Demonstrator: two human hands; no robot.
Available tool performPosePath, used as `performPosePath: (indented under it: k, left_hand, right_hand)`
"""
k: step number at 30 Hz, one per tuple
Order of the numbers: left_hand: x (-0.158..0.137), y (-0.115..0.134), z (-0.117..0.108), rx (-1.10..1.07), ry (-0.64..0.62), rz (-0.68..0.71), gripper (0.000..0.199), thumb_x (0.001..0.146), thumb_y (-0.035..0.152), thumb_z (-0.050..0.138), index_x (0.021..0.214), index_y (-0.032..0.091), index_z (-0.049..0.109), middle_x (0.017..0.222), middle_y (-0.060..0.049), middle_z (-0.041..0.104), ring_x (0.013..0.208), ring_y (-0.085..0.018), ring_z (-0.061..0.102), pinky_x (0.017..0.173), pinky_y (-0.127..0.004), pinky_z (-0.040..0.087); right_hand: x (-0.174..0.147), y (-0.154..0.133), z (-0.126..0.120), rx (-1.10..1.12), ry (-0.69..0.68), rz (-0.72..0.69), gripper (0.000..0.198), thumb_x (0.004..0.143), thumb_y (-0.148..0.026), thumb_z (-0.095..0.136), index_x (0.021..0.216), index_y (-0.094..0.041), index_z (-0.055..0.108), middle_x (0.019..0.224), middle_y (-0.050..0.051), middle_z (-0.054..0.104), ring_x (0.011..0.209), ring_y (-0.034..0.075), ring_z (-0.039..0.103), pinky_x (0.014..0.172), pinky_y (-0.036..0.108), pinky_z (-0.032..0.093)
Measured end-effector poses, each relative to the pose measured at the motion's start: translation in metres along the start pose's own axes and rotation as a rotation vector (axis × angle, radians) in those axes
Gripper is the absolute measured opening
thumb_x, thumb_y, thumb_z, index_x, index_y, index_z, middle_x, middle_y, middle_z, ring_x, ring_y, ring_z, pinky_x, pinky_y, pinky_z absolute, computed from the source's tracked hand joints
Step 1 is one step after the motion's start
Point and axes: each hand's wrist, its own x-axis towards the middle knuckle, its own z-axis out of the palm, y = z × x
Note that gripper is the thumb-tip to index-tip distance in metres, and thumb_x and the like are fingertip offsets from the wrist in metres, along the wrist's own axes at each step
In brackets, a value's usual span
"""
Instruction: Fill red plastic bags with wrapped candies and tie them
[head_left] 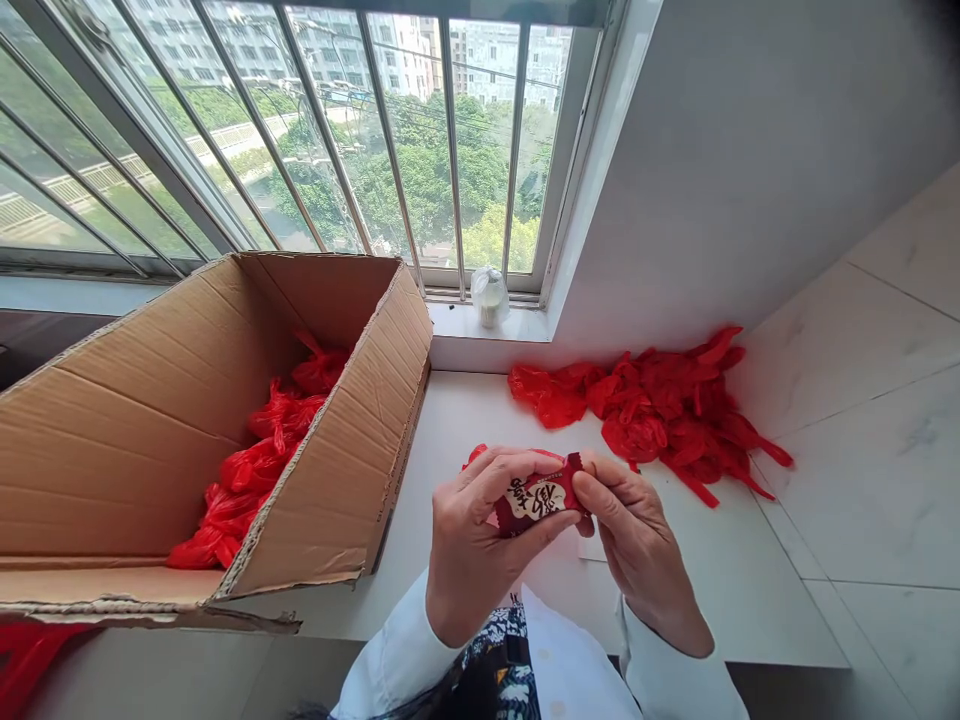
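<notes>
Between my two hands, over the white tabletop, is a small dark red wrapped snack packet (pixel 534 500) with pale lettering on its face. My left hand (pixel 476 535) grips its left part between thumb and fingers. The crimped right end is pinched in the fingertips of my right hand (pixel 637 530). A bit of red plastic shows behind my left hand, mostly hidden by it. I cannot make out what is inside the wrapper.
An open cardboard box (pixel 330 470) at the left holds several tied red plastic bags (pixel 259 450). More red bags (pixel 660 400) lie heaped on the white tabletop (pixel 465 405) by the wall. A clear-wrapped item (pixel 490 298) stands on the sill before the barred window (pixel 420 150).
</notes>
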Motion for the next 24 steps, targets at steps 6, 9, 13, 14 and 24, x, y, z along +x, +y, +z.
performPosePath:
  k: [6,9,13,14,24]
  left_hand:
    - [-0.003,-0.004,-0.006,-0.293,-0.120,-0.190,0.047,0.062,0.024,0.082,0.105,0.023,0.062,0.099,-0.004,0.067,0.085,-0.017,0.065,0.075,-0.024,0.054]
    - [-0.002,-0.010,-0.012,-0.479,-0.206,-0.366,0.050,0.069,0.035,0.076,0.114,0.021,0.059,0.099,-0.008,0.066,0.083,-0.020,0.065,0.060,-0.023,0.056]
    - [0.001,-0.016,-0.014,-0.481,-0.245,-0.515,0.027,0.080,0.033,0.066,0.100,0.016,0.068,0.087,-0.007,0.065,0.059,-0.013,0.061,0.043,-0.020,0.052]
    - [0.001,-0.017,-0.013,-0.478,-0.238,-0.532,0.024,0.078,0.032,0.068,0.095,0.016,0.070,0.085,-0.007,0.065,0.059,-0.013,0.061,0.044,-0.021,0.054]
    - [-0.001,-0.017,0.003,-0.638,0.111,-0.545,0.016,0.073,0.025,0.074,0.082,0.017,0.064,0.077,-0.001,0.069,0.070,-0.013,0.065,0.061,-0.021,0.056]
  right_hand:
    - [0.005,-0.007,-0.005,-0.100,-0.044,0.016,0.035,0.088,-0.041,0.050,0.061,-0.019,0.044,0.058,-0.004,0.038,0.053,0.008,0.037,0.050,0.020,0.033]
    - [0.010,-0.011,-0.012,-0.289,-0.121,0.013,0.035,0.087,-0.041,0.051,0.061,-0.019,0.047,0.058,-0.004,0.041,0.054,0.008,0.038,0.050,0.021,0.032]
    - [0.015,-0.008,-0.016,-0.349,-0.147,-0.025,0.031,0.083,-0.041,0.058,0.062,-0.018,0.056,0.058,-0.003,0.049,0.052,0.008,0.040,0.048,0.021,0.034]
    - [0.016,-0.006,-0.015,-0.322,-0.121,-0.021,0.030,0.082,-0.041,0.060,0.063,-0.018,0.057,0.058,-0.003,0.051,0.051,0.008,0.042,0.048,0.020,0.036]
    - [0.019,0.008,-0.007,0.003,-0.063,0.013,0.018,0.081,-0.037,0.062,0.089,-0.021,0.063,0.080,0.001,0.063,0.072,0.012,0.060,0.064,0.024,0.053]
